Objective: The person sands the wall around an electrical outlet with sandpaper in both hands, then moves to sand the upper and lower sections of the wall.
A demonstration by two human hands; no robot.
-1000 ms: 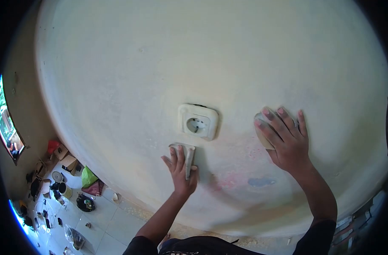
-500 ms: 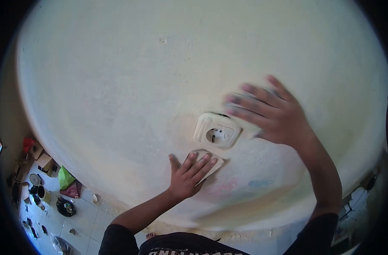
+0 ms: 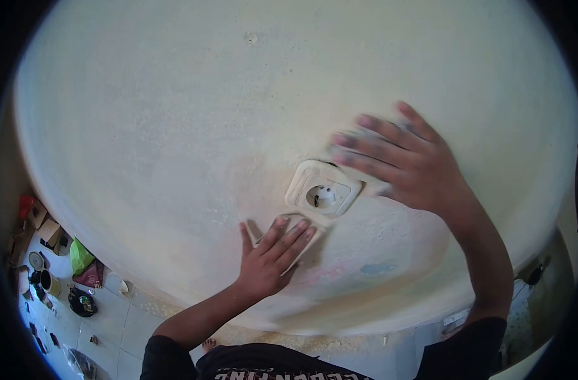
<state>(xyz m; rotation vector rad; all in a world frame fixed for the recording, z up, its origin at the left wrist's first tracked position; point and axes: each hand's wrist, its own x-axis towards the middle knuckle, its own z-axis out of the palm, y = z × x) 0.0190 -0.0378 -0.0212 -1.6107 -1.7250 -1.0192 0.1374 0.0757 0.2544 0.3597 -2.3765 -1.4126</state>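
Observation:
On the pale wall [image 3: 175,126], a cream wall socket [image 3: 296,191] sits between my hands. My left hand [image 3: 263,263] is spread below and left of it, pressing a pale sheet that looks like sandpaper [image 3: 309,239] flat against the wall. Up and to the right of the socket is my right hand [image 3: 406,164], its fingers stretched and blurred. A pale, greyish sheet, apparently sandpaper too, shows at the edges of those fingers; most of it is hidden under the palm.
Faint pink and blue stains [image 3: 377,269] mark the wall under the socket. Down at the left, the tiled floor [image 3: 108,335] holds cardboard boxes [image 3: 50,233], a green bag [image 3: 81,256], a black bag [image 3: 82,302] and buckets. A dark object [image 3: 533,273] is at lower right.
My left hand has slid with its sheet a little left, away from the socket. My right hand has shifted slightly up and right. The whole view has moved a little.

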